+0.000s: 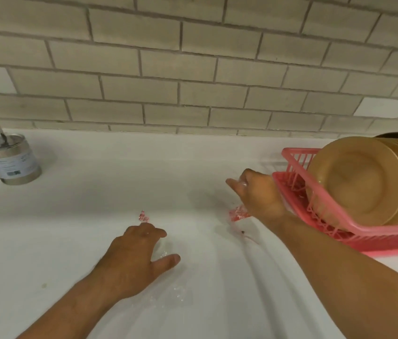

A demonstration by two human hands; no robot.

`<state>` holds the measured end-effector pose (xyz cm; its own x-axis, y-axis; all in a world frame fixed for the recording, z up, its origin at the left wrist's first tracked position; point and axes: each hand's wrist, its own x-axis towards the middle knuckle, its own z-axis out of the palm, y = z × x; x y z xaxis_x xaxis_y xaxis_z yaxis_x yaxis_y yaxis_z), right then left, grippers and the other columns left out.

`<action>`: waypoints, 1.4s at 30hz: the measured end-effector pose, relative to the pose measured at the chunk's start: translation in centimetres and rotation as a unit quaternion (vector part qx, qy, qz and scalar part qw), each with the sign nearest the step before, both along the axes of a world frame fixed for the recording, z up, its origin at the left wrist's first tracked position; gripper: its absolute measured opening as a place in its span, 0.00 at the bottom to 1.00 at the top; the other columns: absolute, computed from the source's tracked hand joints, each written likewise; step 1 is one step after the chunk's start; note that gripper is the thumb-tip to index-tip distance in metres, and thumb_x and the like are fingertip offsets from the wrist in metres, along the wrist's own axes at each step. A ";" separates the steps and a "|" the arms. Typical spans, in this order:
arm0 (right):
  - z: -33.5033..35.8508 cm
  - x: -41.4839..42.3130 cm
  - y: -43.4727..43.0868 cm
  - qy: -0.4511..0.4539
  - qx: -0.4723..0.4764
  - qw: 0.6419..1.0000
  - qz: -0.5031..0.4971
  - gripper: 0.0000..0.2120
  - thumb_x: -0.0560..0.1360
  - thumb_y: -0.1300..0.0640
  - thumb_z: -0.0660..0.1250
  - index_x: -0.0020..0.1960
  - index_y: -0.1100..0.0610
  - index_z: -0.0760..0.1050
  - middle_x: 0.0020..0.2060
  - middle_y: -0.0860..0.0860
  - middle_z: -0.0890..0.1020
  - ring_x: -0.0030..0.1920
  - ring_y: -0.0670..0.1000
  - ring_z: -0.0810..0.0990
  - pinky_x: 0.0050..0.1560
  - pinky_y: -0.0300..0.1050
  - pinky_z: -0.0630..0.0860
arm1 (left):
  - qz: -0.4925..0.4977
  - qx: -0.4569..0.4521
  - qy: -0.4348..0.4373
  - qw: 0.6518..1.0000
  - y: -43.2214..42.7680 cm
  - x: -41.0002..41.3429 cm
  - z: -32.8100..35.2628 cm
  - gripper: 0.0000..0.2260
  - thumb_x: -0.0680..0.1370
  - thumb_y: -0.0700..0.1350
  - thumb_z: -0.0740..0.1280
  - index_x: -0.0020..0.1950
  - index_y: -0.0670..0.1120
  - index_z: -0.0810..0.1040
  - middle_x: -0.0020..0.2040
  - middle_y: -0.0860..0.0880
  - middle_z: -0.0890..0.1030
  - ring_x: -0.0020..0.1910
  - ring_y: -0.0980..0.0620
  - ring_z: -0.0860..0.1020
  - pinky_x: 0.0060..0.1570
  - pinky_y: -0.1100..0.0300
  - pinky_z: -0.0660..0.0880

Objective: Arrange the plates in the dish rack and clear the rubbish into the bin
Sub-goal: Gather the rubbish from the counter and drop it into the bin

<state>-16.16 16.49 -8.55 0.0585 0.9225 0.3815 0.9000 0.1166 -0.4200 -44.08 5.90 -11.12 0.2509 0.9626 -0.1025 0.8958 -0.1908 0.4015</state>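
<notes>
Right of frame, tan plates (pixel 354 182) stand in the pink dish rack (pixel 376 238) on the desk (pixel 95 192). Beside it your right hand (pixel 256 196) grips a red-printed wrapper (pixel 238 214), while your left hand (pixel 139 255), at centre, curls over a clear wrapper (pixel 162 252).

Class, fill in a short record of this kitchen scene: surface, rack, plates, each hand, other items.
surface: white counter below a brick wall
rack: pink dish rack, at the right
plates: tan plates standing on edge in the rack
left hand: lies on a flat clear wrapper; grip unclear
right hand: grips a red-printed wrapper beside the rack
other: steel tumbler with straw, far left
</notes>
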 end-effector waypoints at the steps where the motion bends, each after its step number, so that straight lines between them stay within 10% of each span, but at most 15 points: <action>1: 0.4 0.3 -0.7 0.018 0.015 1.000 -0.017 0.21 0.74 0.42 0.67 0.32 0.56 0.68 0.26 0.49 0.73 0.27 0.49 0.71 0.29 0.44 0.66 | -0.004 -0.021 0.019 1.000 -0.3 0.3 -0.4 0.34 0.69 0.74 0.56 0.71 0.59 0.62 0.71 0.60 0.62 0.71 0.56 0.59 0.67 0.58 0.62; 8: -1.7 1.4 -6.4 0.100 0.007 0.995 -0.022 0.21 0.67 0.35 0.69 0.37 0.48 0.64 0.38 0.46 0.69 0.36 0.43 0.69 0.33 0.36 0.61 | 0.017 -0.098 0.141 0.985 -1.9 1.8 -3.9 0.40 0.70 0.74 0.52 0.76 0.57 0.47 0.78 0.51 0.41 0.76 0.42 0.41 0.71 0.40 0.47; 14: -5.2 4.0 -11.3 0.055 -0.150 0.985 0.064 0.21 0.75 0.58 0.65 0.61 0.42 0.60 0.63 0.53 0.68 0.60 0.52 0.71 0.57 0.44 0.68 | 0.062 0.040 0.014 0.997 -2.8 3.4 -5.8 0.19 0.82 0.47 0.53 0.74 0.50 0.59 0.75 0.49 0.59 0.73 0.46 0.59 0.70 0.50 0.59; 18: -6.7 5.6 -14.0 -0.033 -0.189 0.980 0.055 0.16 0.73 0.64 0.52 0.56 0.47 0.64 0.48 0.46 0.76 0.47 0.49 0.75 0.51 0.50 0.76 | 0.073 0.058 -0.030 0.995 -2.5 4.1 -6.1 0.28 0.78 0.35 0.55 0.76 0.53 0.56 0.77 0.51 0.56 0.71 0.47 0.62 0.68 0.54 0.63; 23: -7.1 6.3 -14.9 -0.118 -0.197 0.972 0.054 0.22 0.77 0.58 0.57 0.70 0.47 0.63 0.57 0.51 0.71 0.52 0.55 0.76 0.53 0.49 0.74 | 0.079 0.075 0.040 0.993 -1.7 4.5 -6.6 0.21 0.83 0.45 0.52 0.76 0.47 0.57 0.74 0.48 0.63 0.72 0.49 0.62 0.69 0.60 0.58; 28: -6.8 7.5 -15.4 -0.089 -0.192 0.977 0.029 0.11 0.78 0.46 0.61 0.48 0.54 0.70 0.47 0.51 0.70 0.44 0.54 0.76 0.43 0.45 0.72 | 0.103 0.081 0.070 0.989 -2.3 5.4 -5.8 0.17 0.79 0.58 0.59 0.54 0.46 0.77 0.51 0.48 0.76 0.55 0.46 0.73 0.55 0.54 0.69; 33: -6.2 9.3 -16.5 -0.060 -0.139 0.988 0.040 0.20 0.73 0.36 0.63 0.37 0.51 0.64 0.39 0.48 0.69 0.43 0.52 0.70 0.42 0.46 0.68 | 0.159 0.176 -0.030 0.971 -3.9 5.9 -5.3 0.17 0.75 0.53 0.69 0.33 0.44 0.70 0.44 0.49 0.71 0.45 0.45 0.72 0.46 0.48 0.73; 37: -3.9 11.0 -17.4 -0.005 -0.120 0.992 0.028 0.30 0.65 0.21 0.51 0.34 0.49 0.64 0.38 0.47 0.70 0.38 0.50 0.72 0.40 0.47 0.71 | 0.151 0.173 0.078 0.970 -4.2 6.8 -5.0 0.15 0.79 0.54 0.60 0.38 0.46 0.65 0.36 0.50 0.71 0.37 0.48 0.71 0.36 0.55 0.69; 42: -2.6 12.9 -18.0 0.160 -0.097 0.982 0.028 0.20 0.79 0.45 0.59 0.33 0.55 0.63 0.29 0.51 0.70 0.32 0.54 0.72 0.32 0.50 0.72 | 0.155 0.171 0.038 0.972 -4.4 9.5 -2.8 0.10 0.81 0.54 0.55 0.49 0.48 0.66 0.36 0.49 0.76 0.37 0.45 0.75 0.38 0.55 0.70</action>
